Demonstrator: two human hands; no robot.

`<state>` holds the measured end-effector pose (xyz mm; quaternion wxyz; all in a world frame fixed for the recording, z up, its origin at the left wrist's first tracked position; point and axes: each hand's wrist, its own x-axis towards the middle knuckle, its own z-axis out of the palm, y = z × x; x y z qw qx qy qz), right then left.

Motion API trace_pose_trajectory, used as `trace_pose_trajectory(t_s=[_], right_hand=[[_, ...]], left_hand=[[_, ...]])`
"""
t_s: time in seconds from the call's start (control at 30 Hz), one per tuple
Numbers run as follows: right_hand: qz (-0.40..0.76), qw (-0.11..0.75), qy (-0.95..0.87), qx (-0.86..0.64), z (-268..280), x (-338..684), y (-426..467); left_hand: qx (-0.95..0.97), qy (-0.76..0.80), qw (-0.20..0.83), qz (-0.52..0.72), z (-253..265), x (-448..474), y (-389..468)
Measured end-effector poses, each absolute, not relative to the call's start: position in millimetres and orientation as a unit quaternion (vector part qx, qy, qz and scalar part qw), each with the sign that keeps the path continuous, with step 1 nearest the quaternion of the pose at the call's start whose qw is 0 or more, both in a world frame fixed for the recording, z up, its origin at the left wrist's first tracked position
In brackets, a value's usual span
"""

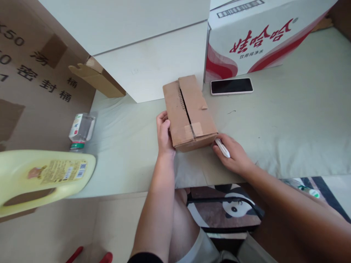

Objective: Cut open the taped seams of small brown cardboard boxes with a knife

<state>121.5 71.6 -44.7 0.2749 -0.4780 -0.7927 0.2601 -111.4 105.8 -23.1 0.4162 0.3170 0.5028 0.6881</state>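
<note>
A small brown cardboard box [199,109] rests on the cloth-covered surface in front of me. Its top flaps meet at a dark gap, with clear tape [193,129] across the near end. My left hand [165,137] grips the box's left side, thumb against the wall and some fingers hidden behind it. At the near right corner, my right hand [233,153] is closed around a slim white utility knife [223,148]. The knife's far end is at the box's edge, and I cannot make out its blade.
Behind the box stand large white cartons [153,62] and a red-and-white carton [246,47]. A phone [231,86] lies right of the box. At left are a clear bottle [81,129], a yellow jug [65,171] and a big printed carton [41,87].
</note>
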Motion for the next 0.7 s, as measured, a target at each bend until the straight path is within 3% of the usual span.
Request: trace_pose_trajectory(t_s=[0.7], right_hand=[[0.304,0.284,-0.777,-0.473,-46.0,124.3,68.3]], left_hand=[[0.28,0.477,0.412,0.725,-20.2,-105.2,102.6]])
